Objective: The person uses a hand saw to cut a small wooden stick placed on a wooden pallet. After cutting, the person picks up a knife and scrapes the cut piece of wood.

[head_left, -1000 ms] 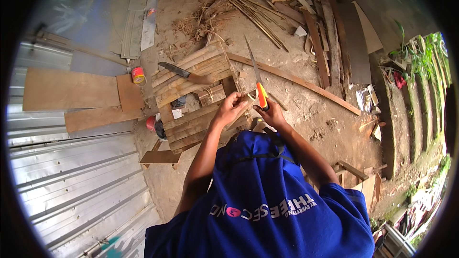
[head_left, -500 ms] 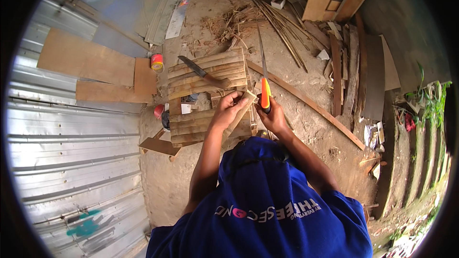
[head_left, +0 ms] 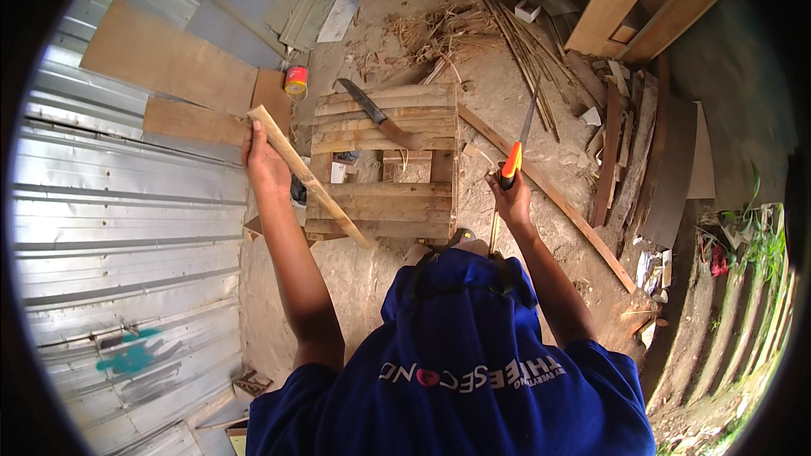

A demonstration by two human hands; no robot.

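My left hand (head_left: 265, 165) is closed round the upper end of a split bamboo slat (head_left: 311, 181). The slat slants down to the right, over the left part of a low slatted bamboo bench (head_left: 380, 205). My right hand (head_left: 512, 200), to the right of the bench, grips a handsaw (head_left: 513, 160) by its orange and black handle. Its narrow blade points up and away. Across the bench's far slats lies a machete (head_left: 363, 104) with a wooden handle. A gap opens in the middle of the bench top.
A red and yellow can (head_left: 296, 81) stands left of the bench. A long wooden plank (head_left: 557, 200) lies diagonally on the right. Thin bamboo poles (head_left: 515, 51) and shavings (head_left: 439, 34) litter the far floor. A corrugated metal wall (head_left: 127, 228) borders the left side.
My left hand has swung left with the slat, away from my right hand. My right hand has shifted right with the handsaw. The view has shifted slightly.
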